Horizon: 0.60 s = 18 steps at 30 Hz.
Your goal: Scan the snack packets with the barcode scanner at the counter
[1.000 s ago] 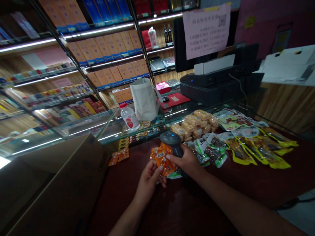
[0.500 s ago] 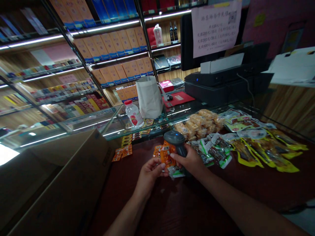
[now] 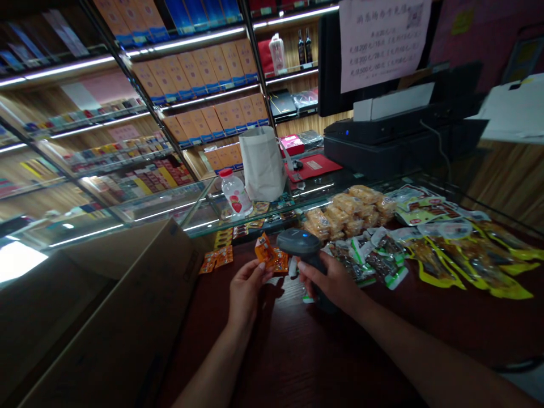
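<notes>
My right hand is wrapped round the handle of a dark grey barcode scanner, its head pointing left over the counter. Between the thumb and fingers of my left hand is a small orange snack packet, held up to the left of the scanner head. Behind it, other orange packets lie on the dark red counter. Further left, by the cardboard box, are more orange packets. Green-and-clear packs of dark snacks lie just beyond my right hand.
An open cardboard box stands at the left. Wrapped yellowish rolls and yellow-edged pouches cover the right side. On the glass case stand a red-capped bottle and a white bag; a black register is behind.
My left hand has moved left with the orange packet, away from the scanner and my right hand. The scanner is still in my right hand. The view has shifted slightly.
</notes>
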Motion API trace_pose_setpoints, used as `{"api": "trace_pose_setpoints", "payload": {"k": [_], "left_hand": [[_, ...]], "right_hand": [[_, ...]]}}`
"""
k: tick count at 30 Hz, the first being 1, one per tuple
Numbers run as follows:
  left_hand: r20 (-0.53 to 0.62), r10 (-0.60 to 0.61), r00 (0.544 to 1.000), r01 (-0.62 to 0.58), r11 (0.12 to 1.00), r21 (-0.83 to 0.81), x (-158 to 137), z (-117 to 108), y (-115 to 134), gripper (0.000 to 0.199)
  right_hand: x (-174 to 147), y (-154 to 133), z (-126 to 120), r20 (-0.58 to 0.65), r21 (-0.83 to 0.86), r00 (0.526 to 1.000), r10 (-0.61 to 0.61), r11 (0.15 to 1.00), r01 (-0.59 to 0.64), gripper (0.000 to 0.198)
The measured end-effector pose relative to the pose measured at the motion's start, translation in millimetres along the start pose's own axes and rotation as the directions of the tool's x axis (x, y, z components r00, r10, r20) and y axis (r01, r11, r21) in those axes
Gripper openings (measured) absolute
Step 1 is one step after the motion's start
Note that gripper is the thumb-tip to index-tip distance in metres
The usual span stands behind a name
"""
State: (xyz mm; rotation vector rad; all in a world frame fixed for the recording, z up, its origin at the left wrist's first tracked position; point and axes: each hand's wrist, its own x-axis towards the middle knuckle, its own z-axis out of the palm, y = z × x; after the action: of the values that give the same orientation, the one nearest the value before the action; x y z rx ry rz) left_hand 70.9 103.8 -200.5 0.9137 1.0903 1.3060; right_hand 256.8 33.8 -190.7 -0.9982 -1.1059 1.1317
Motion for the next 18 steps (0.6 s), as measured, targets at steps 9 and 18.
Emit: {"api": "trace_pose_setpoints", "payload": {"k": [9,18], "left_hand": [[-0.029,0.067,0.997,-0.064,0.994,0.084,3.8,-6.8,-4.5,0.042],[0.006,0.116,0.993,-0.116,0.981,0.158,5.2,-7.4,-6.0,0.040]], "right_hand": [[-1.4,2.0,-0.7,0.031,-0.039,0.999,0.013,0.999,-0.012,0.024],[-1.7,1.1,-0.8,0.050,-0.065,0.999,-0.001,0.998,0.004,0.024]]}}
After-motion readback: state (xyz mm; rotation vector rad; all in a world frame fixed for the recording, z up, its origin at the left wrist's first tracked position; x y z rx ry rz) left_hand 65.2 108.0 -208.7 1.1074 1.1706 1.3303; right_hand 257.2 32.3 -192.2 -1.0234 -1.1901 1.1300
